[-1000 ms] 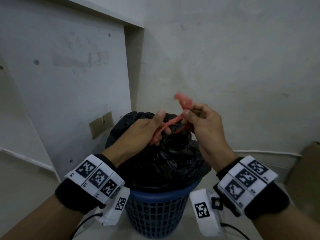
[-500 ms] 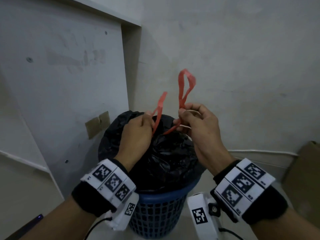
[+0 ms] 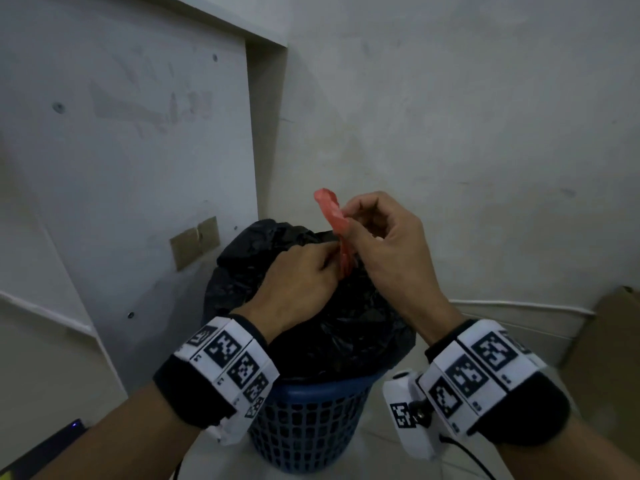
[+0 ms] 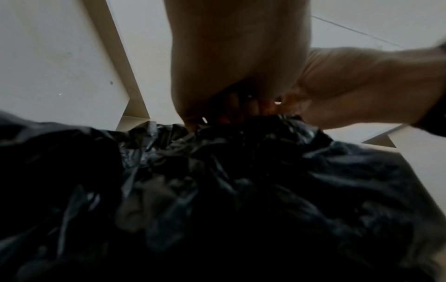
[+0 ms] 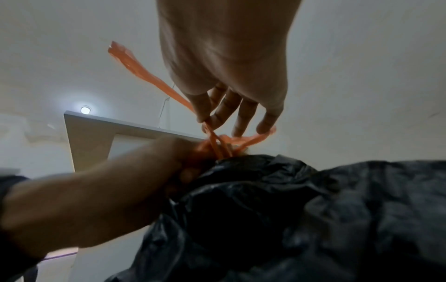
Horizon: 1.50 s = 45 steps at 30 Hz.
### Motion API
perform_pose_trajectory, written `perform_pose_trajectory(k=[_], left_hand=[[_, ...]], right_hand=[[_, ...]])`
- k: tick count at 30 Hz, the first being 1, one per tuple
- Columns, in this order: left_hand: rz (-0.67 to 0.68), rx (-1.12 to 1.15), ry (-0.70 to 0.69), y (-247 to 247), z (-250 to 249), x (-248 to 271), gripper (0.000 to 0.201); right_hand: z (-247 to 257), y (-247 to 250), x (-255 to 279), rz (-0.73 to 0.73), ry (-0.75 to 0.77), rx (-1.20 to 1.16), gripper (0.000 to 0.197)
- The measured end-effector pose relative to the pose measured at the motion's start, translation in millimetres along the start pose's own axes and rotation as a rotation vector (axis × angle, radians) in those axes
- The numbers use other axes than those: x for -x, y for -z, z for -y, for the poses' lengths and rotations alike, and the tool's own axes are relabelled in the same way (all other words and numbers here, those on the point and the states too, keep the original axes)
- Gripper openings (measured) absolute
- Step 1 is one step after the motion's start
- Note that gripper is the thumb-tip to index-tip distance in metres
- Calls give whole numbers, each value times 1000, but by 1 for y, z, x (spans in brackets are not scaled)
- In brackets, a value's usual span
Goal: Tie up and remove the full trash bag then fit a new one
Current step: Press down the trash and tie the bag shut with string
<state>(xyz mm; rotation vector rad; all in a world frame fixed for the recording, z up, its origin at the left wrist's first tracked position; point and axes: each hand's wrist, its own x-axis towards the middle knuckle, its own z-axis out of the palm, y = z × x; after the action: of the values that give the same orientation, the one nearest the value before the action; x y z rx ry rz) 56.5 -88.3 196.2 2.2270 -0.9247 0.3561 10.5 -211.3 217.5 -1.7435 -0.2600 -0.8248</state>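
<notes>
Both hands worked at the gathered neck of the black trash bag (image 3: 332,327), seated in the blue basket (image 3: 308,427). The right hand (image 3: 384,244) pinched the red drawstring (image 3: 334,216), its strip running toward 11 o'clock; the left hand (image 3: 298,285) gripped the tie's base at 9 o'clock.

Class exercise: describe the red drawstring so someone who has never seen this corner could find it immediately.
Find the blue basket in the wall corner, filled by a black trash bag. At the bag's gathered top, between the left hand and right hand, rises the red drawstring, the only bright strip against black plastic.
</notes>
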Motion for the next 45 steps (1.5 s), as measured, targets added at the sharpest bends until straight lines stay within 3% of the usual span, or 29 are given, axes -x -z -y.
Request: perform_pose_trajectory(k=[3,6,12,15,18,20,23,25,28,31,33,36,39,42,45], left_hand=[[84,284,20,-2,-3,2,38],[83,537,85,-1,-7,4,34],[32,560,223,1,-13,4,54],[-10,700,223,3,-13,5,51],[-27,523,111,-6,-2,4,40],[-27,476,136,-9,3,3,27],[-46,524,124,-9,1,3,23],[-18,607,110,-6,-3,6,28],[-2,588,44,-5,-6,7,17],[-57,551,85,-8,-5,7,35],[-55,525,71,-7,-7,7,33],[85,546,19,-6,-7,9,31],[194,435,6,-7,-10,13,48],[141,312,-20,-12,-14,14,52],[28,250,-19,-15,-10,11,31]], right_hand=[[-10,1,1,-11,-10,66,19],[-17,2,4,-4,-29,101,16],[-18,0,7,-32,-40,159,14],[-17,5,3,-102,-85,102,9],[-15,7,1,-109,-157,-4,7],[-13,6,0,-72,-228,-114,4],[-8,6,0,-44,-266,-201,3],[-4,6,1,-32,-244,-170,2],[-2,5,1,-27,-226,-112,8],[-4,3,0,-68,-275,-116,3],[-5,2,0,-88,-299,-116,3],[-5,5,-1,-143,-343,-125,5],[-12,6,-1,-207,-385,-102,6],[-16,3,0,-221,-435,-47,5],[-13,1,0,-185,-460,-88,4]])
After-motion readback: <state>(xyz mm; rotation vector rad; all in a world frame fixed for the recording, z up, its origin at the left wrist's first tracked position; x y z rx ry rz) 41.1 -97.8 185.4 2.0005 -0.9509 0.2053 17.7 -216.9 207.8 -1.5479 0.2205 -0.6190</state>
